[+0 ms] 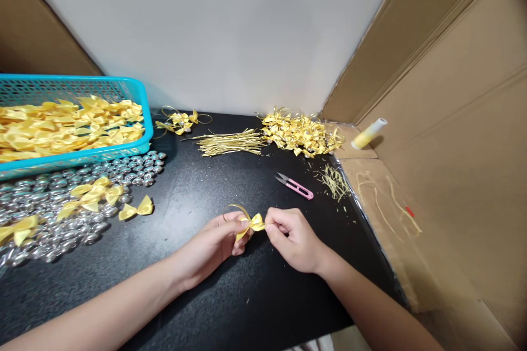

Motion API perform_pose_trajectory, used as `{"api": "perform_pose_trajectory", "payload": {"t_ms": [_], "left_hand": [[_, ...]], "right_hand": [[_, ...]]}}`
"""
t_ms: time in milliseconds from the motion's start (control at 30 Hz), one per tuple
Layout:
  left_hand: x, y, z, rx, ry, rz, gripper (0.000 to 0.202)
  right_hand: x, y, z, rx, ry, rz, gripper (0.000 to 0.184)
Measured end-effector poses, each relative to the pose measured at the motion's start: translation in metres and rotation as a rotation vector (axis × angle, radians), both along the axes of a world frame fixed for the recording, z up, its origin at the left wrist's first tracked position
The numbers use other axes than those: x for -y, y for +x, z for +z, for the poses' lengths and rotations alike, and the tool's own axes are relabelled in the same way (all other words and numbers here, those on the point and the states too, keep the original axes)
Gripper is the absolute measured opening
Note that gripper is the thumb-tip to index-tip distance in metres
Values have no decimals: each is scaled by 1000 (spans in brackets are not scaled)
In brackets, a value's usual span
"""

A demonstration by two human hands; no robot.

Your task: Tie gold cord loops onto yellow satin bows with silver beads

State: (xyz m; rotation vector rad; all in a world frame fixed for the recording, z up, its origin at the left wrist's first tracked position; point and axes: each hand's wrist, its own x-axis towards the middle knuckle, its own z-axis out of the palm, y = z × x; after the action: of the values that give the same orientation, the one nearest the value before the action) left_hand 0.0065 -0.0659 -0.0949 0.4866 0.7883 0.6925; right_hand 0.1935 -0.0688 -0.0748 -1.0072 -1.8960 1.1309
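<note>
My left hand (214,244) and my right hand (293,236) meet over the black table (197,285), both pinched on a small yellow satin bow (253,224). A thin gold cord loop (237,209) arcs up from the bow above my left fingers. The left fingers curl around the bow's left side, and the right thumb and forefinger grip its right wing. Whether a bead is inside the fingers is hidden.
A turquoise basket (138,88) of yellow bows stands at the back left, above a spread of silver beads (53,214) with loose bows (135,208). Gold cords (230,142), a heap of finished bows (300,132), pink snips (295,185), a glue stick (368,133) and cardboard walls (453,148) lie beyond.
</note>
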Motion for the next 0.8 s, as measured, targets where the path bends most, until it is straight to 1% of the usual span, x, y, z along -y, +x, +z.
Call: {"api": "perform_pose_trajectory", "payload": {"t_ms": [167, 467, 800], "left_hand": [[0, 0, -1, 17, -3, 35, 24], [1, 2, 4, -29, -13, 38, 28], [0, 2, 6, -95, 49, -50, 23]], "right_hand": [[-1, 1, 0, 4, 12, -18, 22], [0, 0, 0, 12, -31, 3, 22], [-4, 5, 0, 51, -120, 100, 22]]}}
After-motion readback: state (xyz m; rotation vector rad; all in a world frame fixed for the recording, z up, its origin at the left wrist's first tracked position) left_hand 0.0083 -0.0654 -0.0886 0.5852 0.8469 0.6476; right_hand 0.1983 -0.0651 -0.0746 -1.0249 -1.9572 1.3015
